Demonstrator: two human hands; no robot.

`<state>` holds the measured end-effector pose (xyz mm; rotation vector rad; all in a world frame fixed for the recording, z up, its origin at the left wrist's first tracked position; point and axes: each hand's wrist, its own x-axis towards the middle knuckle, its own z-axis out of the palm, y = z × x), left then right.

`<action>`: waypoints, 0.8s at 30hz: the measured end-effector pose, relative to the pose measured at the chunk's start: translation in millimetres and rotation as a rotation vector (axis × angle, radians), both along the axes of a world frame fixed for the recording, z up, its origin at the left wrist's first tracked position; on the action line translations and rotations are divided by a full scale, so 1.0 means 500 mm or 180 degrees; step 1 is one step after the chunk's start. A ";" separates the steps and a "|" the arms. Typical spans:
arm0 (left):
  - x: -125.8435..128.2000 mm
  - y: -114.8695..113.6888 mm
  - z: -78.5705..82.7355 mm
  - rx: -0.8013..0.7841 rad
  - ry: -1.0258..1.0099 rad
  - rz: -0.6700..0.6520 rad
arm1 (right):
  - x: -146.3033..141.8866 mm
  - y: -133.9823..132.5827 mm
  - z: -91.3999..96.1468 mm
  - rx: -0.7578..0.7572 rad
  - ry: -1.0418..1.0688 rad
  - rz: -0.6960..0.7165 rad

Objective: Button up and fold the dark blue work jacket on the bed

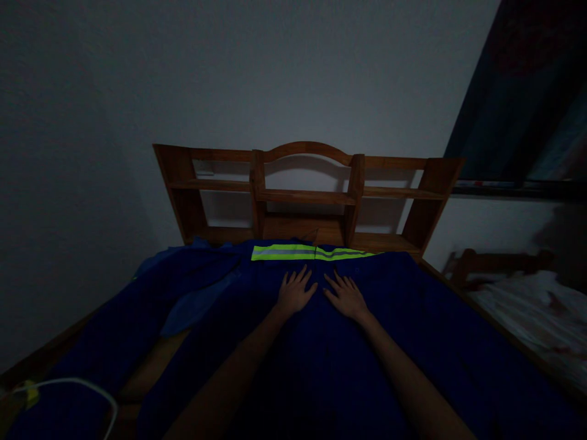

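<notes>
A dark blue work garment (321, 342) lies spread flat over the table, covering most of its top from the near edge to the far edge. A yellow-green reflective band (312, 252) with a grey stripe along its middle runs across the cloth close to the far edge. Toward the left edge the fabric is rumpled, with a lighter blue fold (192, 305) turned up. The dim light hides finer details.

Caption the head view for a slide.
Both hands, left hand and right hand, press flat on a blue work garment below its reflective stripe.
</notes>
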<state>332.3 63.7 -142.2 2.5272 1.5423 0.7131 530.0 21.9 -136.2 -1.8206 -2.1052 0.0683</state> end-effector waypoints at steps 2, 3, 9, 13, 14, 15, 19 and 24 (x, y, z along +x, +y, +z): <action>0.001 -0.006 0.004 -0.0008 0.0023 0.0033 | -0.005 -0.004 0.005 -0.0055 -0.0042 -0.0005; 0.001 -0.009 0.007 -0.0036 0.0038 0.0039 | -0.009 -0.008 0.008 -0.0080 -0.0070 -0.0025; -0.004 -0.031 0.024 -0.0156 0.0003 0.0066 | -0.043 -0.085 0.017 -0.0005 -0.0278 -0.0135; -0.007 -0.057 0.041 0.0002 -0.0263 0.0123 | -0.046 -0.211 0.017 0.0012 -0.0330 0.0046; -0.008 -0.067 0.047 0.0024 -0.0311 0.0125 | -0.042 -0.248 0.018 0.0015 -0.0327 0.0110; -0.008 -0.079 0.055 0.0027 -0.0339 0.0117 | -0.039 -0.284 0.019 0.0027 -0.0312 0.0168; -0.005 -0.164 0.081 -0.0038 -0.0361 -0.0001 | -0.035 -0.404 0.030 0.0142 -0.0120 0.0336; -0.007 -0.327 0.054 -0.0116 -0.0558 -0.0132 | -0.077 -0.463 0.045 0.0309 0.0529 0.0377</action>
